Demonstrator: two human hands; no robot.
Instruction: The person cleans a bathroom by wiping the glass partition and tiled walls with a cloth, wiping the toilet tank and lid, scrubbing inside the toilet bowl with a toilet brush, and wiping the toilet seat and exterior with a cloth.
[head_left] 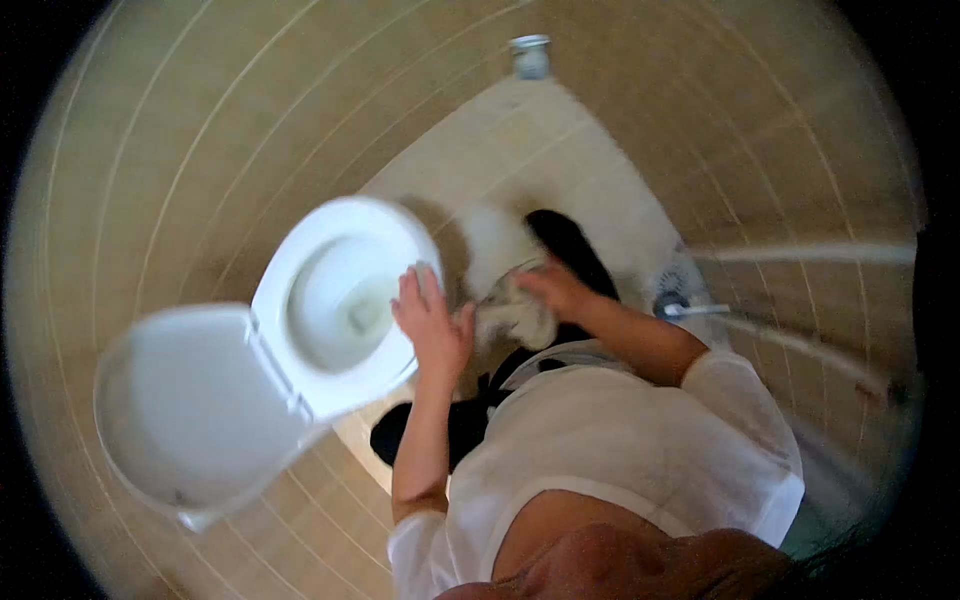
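A white toilet (390, 215) stands at the left with its seat down and its lid (200, 400) swung open. My left hand (435, 325) is over the right edge of the seat, fingers spread, holding nothing; whether it touches the rim is unclear. Further right, my right hand (555, 288) curls at the top of a whitish, blurred, rumpled object (530, 322) in front of my body. Motion blur hides what kind of object it is.
Tan tiled walls curve round the small room. On the pale floor (530, 140), a metal-topped container (531, 58) is in the far corner. A toilet brush (680, 303) with a white handle is at the right. My dark shoes (570, 245) are between them.
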